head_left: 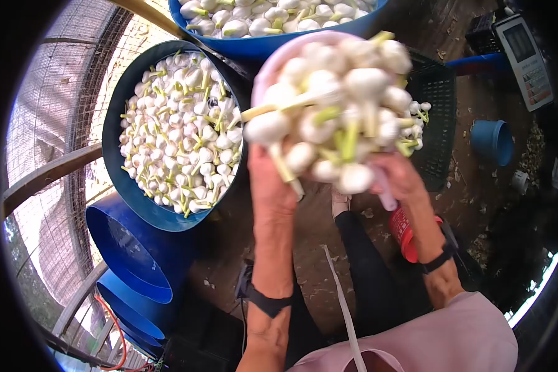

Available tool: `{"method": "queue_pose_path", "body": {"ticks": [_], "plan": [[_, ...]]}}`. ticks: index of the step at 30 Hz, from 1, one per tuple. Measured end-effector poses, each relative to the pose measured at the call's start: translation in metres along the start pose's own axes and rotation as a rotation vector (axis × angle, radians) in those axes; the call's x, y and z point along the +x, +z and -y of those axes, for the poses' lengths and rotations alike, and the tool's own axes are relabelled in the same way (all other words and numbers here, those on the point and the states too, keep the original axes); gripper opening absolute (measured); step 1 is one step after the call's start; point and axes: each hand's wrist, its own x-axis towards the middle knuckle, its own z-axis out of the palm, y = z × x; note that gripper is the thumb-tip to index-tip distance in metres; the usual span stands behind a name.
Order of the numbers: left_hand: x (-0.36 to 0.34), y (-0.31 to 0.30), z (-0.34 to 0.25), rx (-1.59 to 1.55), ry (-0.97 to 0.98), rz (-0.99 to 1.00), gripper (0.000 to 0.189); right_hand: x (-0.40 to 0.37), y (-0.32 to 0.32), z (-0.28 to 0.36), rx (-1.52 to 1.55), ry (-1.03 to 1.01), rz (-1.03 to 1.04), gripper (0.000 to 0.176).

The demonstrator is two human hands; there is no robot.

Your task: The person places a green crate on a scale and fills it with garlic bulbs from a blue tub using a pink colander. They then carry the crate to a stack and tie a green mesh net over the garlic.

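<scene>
A pink plastic container (268,75), heaped with white garlic bulbs (321,127) on short green-yellow stems, is held up in front of me between both hands. My left hand (270,180) grips its near left side, the fingers mostly hidden under the garlic. On the near right, my right hand (398,175) is closed at the container's edge, beside a pink handle-like part (383,189). Left of my left hand stands a dark teal tub (116,177) full of garlic bulbs. The heap is slightly blurred.
A blue tub (239,47) of garlic stands at the top. Behind the container sits a dark crate (439,146) with some bulbs. Rightward are a digital scale (522,59) and a small blue bucket (492,142). A red basket (405,234) and blue barrels (129,248) are nearer.
</scene>
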Motion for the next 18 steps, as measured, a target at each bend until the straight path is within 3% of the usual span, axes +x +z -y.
{"method": "queue_pose_path", "body": {"ticks": [1,2,3,4,5,6,7,8,9,10,11,13,14,15,16,17,18], "plan": [[-0.005,0.016,0.014,0.034,-0.034,0.076,0.029,-0.021,0.001,0.019,0.054,-0.079,-0.062,0.023],[-0.007,0.026,0.035,-0.129,-0.127,0.183,0.033,-0.039,-0.016,0.024,0.087,-0.114,-0.094,0.027],[-0.010,0.032,0.057,-0.295,-0.223,0.287,0.037,-0.059,-0.021,0.031,0.107,-0.115,-0.260,0.028],[-0.014,0.034,0.075,-0.206,-0.318,0.262,0.043,-0.077,-0.048,0.029,0.205,-0.069,-0.276,0.034],[-0.019,0.030,0.092,-0.119,-0.411,0.237,0.048,-0.091,-0.077,0.024,0.139,-0.148,-0.318,0.034],[-0.022,0.014,0.113,0.156,-0.288,0.165,0.056,-0.098,-0.073,0.030,-0.008,-0.187,-0.484,0.032],[-0.019,-0.026,0.153,0.438,-0.173,0.054,0.060,-0.104,-0.092,0.023,-0.262,-0.264,-0.639,0.029],[-0.024,-0.069,0.182,0.637,-0.095,-0.179,0.049,-0.104,-0.087,0.025,-0.491,-0.268,-0.842,0.026],[-0.025,-0.135,0.225,0.803,-0.099,-0.378,0.040,-0.110,-0.125,0.019,-0.662,-0.206,-0.952,0.029],[-0.024,-0.192,0.258,0.857,-0.203,-0.638,0.036,-0.112,-0.172,0.008,-1.038,-0.291,-1.028,0.033],[-0.029,-0.236,0.275,1.012,-0.267,-0.699,0.041,-0.108,-0.205,-0.003,-1.421,-0.374,-1.077,0.040],[-0.024,-0.279,0.298,1.285,-0.104,-0.604,0.049,-0.079,-0.165,-0.009,-1.685,-0.277,-1.263,0.057],[-0.016,-0.300,0.315,1.309,-0.130,-0.562,0.052,-0.075,-0.171,-0.013,-1.703,-0.143,-1.304,0.068],[-0.007,-0.318,0.331,1.331,-0.151,-0.519,0.055,-0.074,-0.181,-0.020,-1.706,-0.123,-1.314,0.068],[0.002,-0.330,0.341,1.270,-0.055,-0.433,0.054,-0.074,-0.193,-0.025,-1.805,-0.292,-1.359,0.068],[0.011,-0.345,0.358,1.216,0.013,-0.430,0.041,-0.077,-0.201,-0.028,-1.901,-0.468,-1.397,0.067],[0.020,-0.364,0.369,1.246,-0.143,-0.427,0.032,-0.076,-0.192,-0.028,-1.846,-0.415,-1.445,0.069]]}}
